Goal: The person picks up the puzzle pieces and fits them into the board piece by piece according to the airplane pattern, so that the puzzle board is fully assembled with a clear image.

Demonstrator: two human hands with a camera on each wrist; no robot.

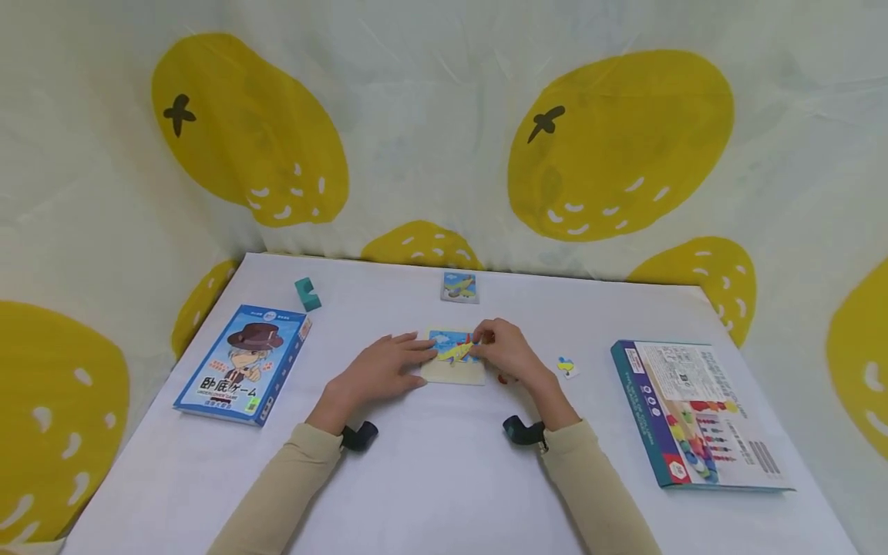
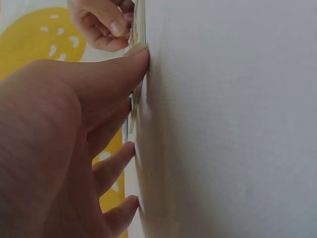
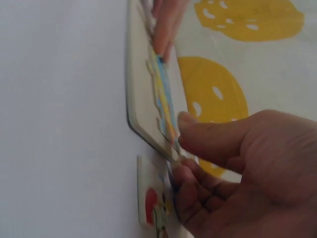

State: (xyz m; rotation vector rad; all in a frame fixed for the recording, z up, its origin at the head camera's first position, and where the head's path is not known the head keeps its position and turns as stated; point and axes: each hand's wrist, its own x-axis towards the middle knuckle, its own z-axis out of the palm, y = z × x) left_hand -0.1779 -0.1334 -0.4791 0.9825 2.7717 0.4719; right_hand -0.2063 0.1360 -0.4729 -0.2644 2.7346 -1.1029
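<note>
A small pale puzzle board (image 1: 452, 375) lies mid-table, its upper part covered by joined jigsaw pieces (image 1: 454, 351) with a yellow plane on blue; the lower strip is bare. My left hand (image 1: 380, 367) rests at the board's left side, fingers spread and thumb tip at its edge. At the right side, my right hand (image 1: 509, 351) pinches a jigsaw piece (image 3: 173, 141) between thumb and curled fingers, mostly hidden by them. A loose piece with red on it (image 3: 144, 191) lies just beside the board, partly under the right hand. Another loose piece (image 1: 567, 367) sits farther right.
Behind the board lies a small plane picture tile (image 1: 459, 287). A teal notched block (image 1: 307, 294) and a blue game box (image 1: 243, 366) are on the left. A larger flat box (image 1: 701, 416) lies at the right. Patterned cloth (image 1: 430, 154) hangs behind the table.
</note>
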